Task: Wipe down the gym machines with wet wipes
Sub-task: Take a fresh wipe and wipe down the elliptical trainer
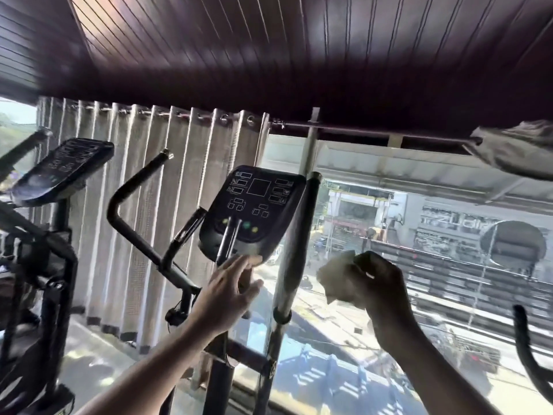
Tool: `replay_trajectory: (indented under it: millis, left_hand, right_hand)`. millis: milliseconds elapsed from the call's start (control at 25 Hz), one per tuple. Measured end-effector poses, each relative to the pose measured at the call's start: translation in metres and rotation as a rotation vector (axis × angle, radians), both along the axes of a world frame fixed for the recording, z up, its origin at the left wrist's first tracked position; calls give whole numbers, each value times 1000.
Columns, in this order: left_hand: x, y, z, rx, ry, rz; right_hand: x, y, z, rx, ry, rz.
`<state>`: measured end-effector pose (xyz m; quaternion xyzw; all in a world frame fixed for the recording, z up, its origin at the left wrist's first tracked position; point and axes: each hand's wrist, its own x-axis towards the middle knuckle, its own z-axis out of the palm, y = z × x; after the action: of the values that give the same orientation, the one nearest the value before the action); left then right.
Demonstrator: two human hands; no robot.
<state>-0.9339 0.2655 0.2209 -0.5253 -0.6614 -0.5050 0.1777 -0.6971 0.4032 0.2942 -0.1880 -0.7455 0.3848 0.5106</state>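
The right hand [378,283], backlit and dark, clutches a crumpled wet wipe [336,278]; the left hand [230,290], fingers loosely spread, touches the blurred console [254,211].

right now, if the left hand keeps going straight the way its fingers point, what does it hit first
The left hand points up and forward at the console. Its fingertips already look to be at the console's lower edge, so it would likely meet that first, though depth is unclear.
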Motion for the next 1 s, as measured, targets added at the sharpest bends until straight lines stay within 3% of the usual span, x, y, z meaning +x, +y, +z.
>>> replay_trajectory:
  millis: [200,400,560,720,800,920,1000]
  left_hand:
    - [-135,83,-14,-74,284,168]
    - [-233,163,-1,-86,266,160]
    - [-248,198,-26,52,252,144]
    - [-255,204,-30,69,290,177]
    - [-253,205,-32,69,315,171]
    - [-257,202,-32,50,345,161]
    - [-255,200,-32,52,342,164]
  right_hand:
    - [-68,50,49,436,-85,-266]
    - [-136,106,109,805,-207,-486]
    - [-166,154,150,1096,-376,-463]
    - [-191,181,172,1273,-682,-382]
    - [-195,180,184,1372,-745,-361]
    - [-199,170,194,1225,-747,-350]
    - [-200,171,190,1272,-842,-400]
